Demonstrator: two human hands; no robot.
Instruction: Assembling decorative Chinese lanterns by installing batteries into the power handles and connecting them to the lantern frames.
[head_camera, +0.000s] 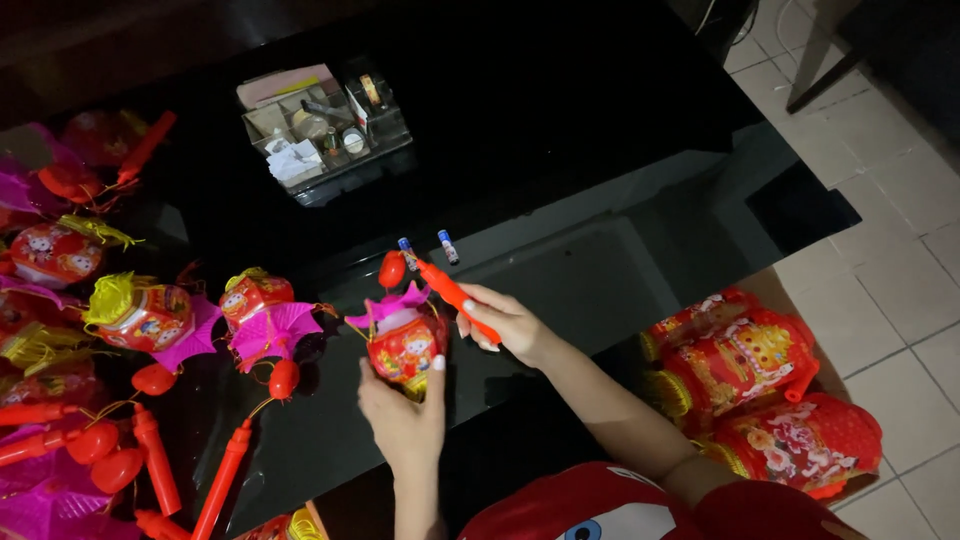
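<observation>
My left hand (402, 420) holds a small red toy lantern (405, 345) with a pink paper frill and a cartoon picture, just above the black glass table (560, 110). My right hand (510, 322) grips the lantern's red plastic handle stick (455, 298), which slants up to the left. A small red heart-shaped bauble (391, 269) hangs by the stick's far end. Two small batteries (447, 246) lie on the glass just beyond the stick.
Several similar lanterns (150, 315) with red sticks (222, 482) and pink or yellow frills crowd the table's left side. A clear organiser box (325, 135) of small items stands at the back. Larger red lanterns (760, 395) lie on the tiled floor (900, 330) at right.
</observation>
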